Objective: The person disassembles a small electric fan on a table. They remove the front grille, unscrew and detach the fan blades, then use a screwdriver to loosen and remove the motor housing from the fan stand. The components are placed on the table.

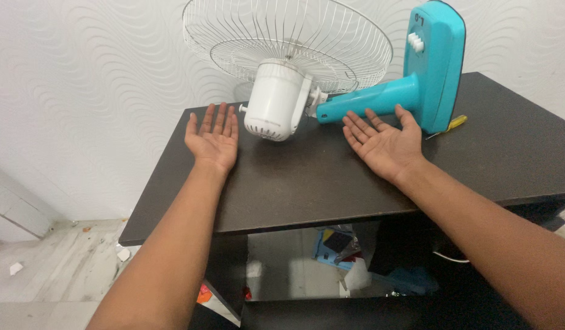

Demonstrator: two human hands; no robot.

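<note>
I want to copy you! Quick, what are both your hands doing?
Left hand: open, palm up, empty, on the table.
Right hand: open, palm up, empty, beside the fan.

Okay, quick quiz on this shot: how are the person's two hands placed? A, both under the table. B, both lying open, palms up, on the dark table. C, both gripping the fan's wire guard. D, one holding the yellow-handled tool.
B: the left hand and right hand lie open, palms up, on the dark table, holding nothing, just in front of the fan.
</note>
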